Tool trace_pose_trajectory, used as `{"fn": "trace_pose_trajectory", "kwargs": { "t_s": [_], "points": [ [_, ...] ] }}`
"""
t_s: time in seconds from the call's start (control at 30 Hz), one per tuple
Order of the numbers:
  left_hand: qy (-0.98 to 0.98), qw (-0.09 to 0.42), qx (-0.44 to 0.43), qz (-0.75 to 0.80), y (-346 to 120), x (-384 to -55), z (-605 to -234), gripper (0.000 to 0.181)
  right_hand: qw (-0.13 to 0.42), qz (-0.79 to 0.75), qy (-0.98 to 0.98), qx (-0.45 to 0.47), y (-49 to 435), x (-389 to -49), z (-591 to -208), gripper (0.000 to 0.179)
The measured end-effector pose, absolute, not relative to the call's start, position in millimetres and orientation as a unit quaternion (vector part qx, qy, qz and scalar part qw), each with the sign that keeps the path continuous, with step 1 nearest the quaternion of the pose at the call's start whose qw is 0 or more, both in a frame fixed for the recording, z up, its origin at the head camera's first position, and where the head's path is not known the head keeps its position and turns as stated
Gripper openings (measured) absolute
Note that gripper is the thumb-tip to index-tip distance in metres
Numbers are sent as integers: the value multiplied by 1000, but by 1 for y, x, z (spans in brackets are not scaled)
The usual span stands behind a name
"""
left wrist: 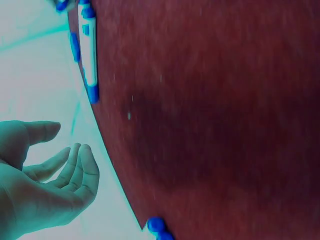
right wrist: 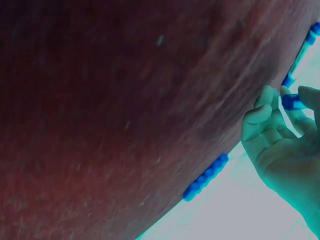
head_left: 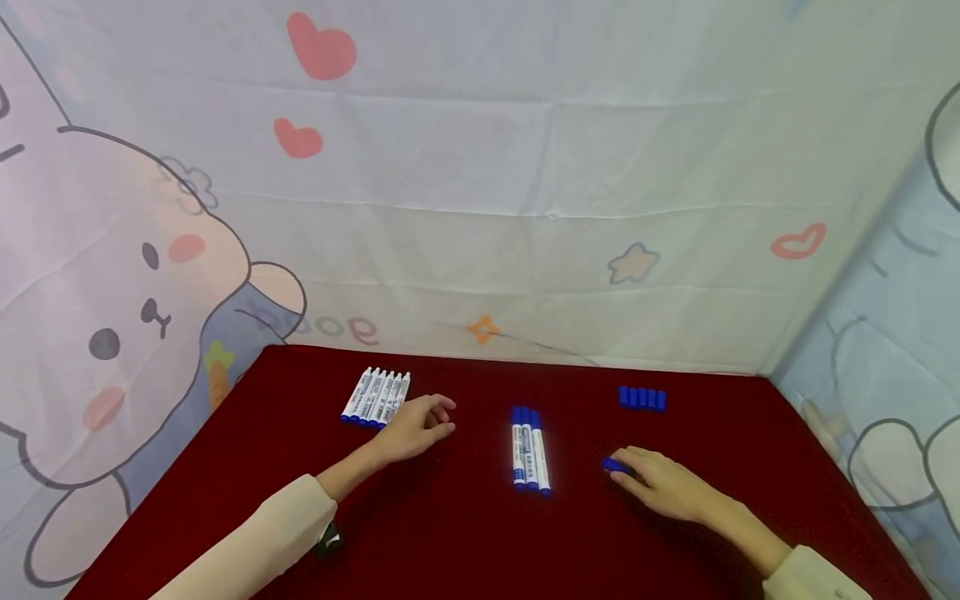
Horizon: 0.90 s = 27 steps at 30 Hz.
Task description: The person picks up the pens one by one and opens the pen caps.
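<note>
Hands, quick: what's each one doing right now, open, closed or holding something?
Left hand: open, fingers relaxed, holding nothing.
Right hand: closed on a blue cap, pinched between thumb and finger.

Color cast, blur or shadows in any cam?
Head: fairly even light, smallest print on the capped markers unreadable; left wrist: cyan cast on the left hand, dark shadowy patch on the red cloth; right wrist: cyan-tinted right hand, blurry blue caps, washed-out backdrop.
</note>
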State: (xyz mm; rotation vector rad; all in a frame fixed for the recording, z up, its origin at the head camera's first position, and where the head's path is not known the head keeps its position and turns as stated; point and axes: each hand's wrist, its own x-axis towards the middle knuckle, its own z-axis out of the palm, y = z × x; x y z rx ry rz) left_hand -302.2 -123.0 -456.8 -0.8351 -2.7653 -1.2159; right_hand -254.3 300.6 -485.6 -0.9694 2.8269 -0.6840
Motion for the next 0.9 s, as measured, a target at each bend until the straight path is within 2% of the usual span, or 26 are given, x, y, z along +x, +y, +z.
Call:
{"fn": "trace_pose_trajectory", "kwargs": {
  "t_s": [0.33,0.53,0.7,0.9],
  "points": [
    [-866,-34,-303,-396,-99,-293,-469,31,-37,-239,932,-271,329,-277,-473,18],
    [-861,-45,-321,-391,-87,-292,-472,31,-80,-257,933,-237,348,-292,-473,7],
    [-862,-59,-321,-387,-78,-289,-476,30,-103,-250,945,-183,360,-302,-475,17],
    [-857,-69,-330,-390,-68,-287,-481,29,-96,-287,946,-113,369,-313,-475,33]
  ]
}}
